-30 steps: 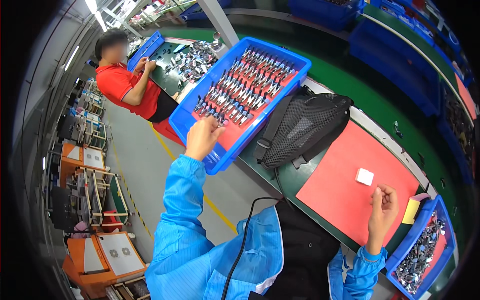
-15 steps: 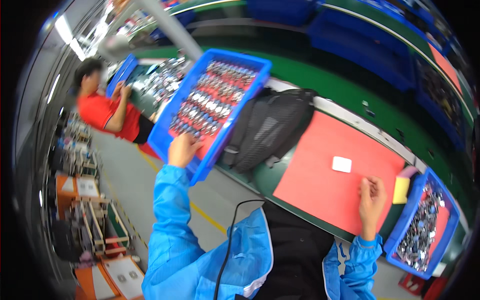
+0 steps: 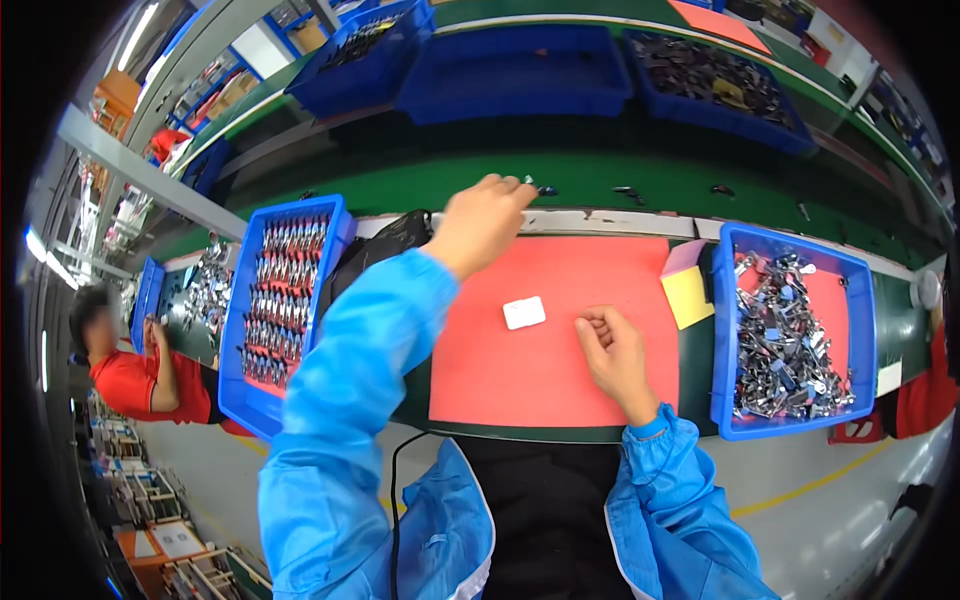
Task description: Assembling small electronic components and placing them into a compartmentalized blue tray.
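Note:
My left hand (image 3: pixel 485 225) reaches over the far edge of the workbench, fingers stretched forward and bent at the knuckles. Its fingertips are close to a small dark and silvery metal piece (image 3: pixel 546 190) on the green belt (image 3: pixel 580 170); whether they touch cannot be made out. Over the red mat (image 3: pixel 500 385) hovers my right hand (image 3: pixel 618 360), its fingers curled toward the thumb. Anything inside that curl is hidden. Just left of it, a small white rounded-square piece (image 3: pixel 523 313) lies on the mat.
On the left stands a blue tray (image 3: pixel 336 235) with rows of small metal pieces, beside a black bag (image 3: pixel 385 245). A blue bin (image 3: pixel 722 330) of loose metal pieces and a yellow paper (image 3: pixel 688 298) are at the right. A person in red (image 3: pixel 150 385) works at far left.
My left hand has left the blue tray and swung right and forward to the belt. My view has turned. The right hand stays above the mat, fingers curled.

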`<state>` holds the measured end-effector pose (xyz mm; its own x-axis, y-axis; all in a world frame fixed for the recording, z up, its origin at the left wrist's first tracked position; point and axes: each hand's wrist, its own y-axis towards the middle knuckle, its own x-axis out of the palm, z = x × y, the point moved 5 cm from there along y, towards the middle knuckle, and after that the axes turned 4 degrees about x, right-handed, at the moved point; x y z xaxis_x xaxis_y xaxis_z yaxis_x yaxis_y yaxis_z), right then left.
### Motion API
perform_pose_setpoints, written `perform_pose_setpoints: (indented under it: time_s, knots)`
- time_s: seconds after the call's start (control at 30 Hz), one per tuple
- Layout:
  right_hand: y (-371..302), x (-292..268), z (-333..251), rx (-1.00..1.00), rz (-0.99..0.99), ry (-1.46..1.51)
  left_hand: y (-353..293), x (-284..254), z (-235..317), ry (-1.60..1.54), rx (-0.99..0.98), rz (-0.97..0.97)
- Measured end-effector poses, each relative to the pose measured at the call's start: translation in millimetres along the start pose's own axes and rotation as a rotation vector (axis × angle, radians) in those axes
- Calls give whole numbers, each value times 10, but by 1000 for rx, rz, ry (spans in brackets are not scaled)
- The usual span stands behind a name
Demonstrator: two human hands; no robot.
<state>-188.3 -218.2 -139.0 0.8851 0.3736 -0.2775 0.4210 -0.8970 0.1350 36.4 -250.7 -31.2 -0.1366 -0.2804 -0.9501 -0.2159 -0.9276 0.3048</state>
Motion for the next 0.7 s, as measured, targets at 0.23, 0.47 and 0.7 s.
perform_pose_setpoints:
  time_s: [0.23,0.47,0.7]
  knots:
    - [12,22,15,-78,36,-75,470,1036,-422,167,-14,-34]
    - [3,-126,-345,232,-137,419,174,385,62,-1136,-388,-51]
    - [-83,-76,-809,488,-496,923,-464,-285,823,-1922,-502,-202]
